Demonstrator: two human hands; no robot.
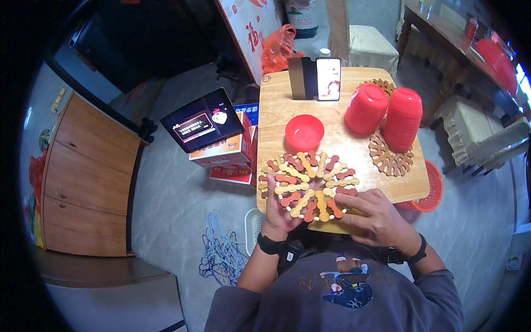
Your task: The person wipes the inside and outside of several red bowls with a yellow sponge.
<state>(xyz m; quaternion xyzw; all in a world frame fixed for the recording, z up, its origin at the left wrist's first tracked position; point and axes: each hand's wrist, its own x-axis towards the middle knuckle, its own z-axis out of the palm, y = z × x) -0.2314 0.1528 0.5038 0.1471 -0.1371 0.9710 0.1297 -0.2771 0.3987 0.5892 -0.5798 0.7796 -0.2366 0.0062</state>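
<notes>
My left hand (280, 209) grips a round trivet (307, 207) of wooden pieces in red-brown, yellow and tan, strung with small white beads. Its thumb lies over the left rim, and the other fingers pass beneath. At the lower right rim, my right hand (379, 216) has its fingertips on the same trivet. Below that hand shows a yellow sheet or cloth (332, 227); whether the hand holds it too is unclear. Another multicoloured trivet (263, 182) lies partly hidden under the held one. A red bowl (305, 133) stands just beyond them on the wooden table (271, 120).
Two stacks of upturned red bowls (365, 110) stand at the right, by brown trivets (392, 159). A lit phone (328, 79) leans at the back. Left of the table, a tablet (203, 120) rests on boxes (224, 151). Hangers (222, 249) and a red basket (433, 186) are on the floor.
</notes>
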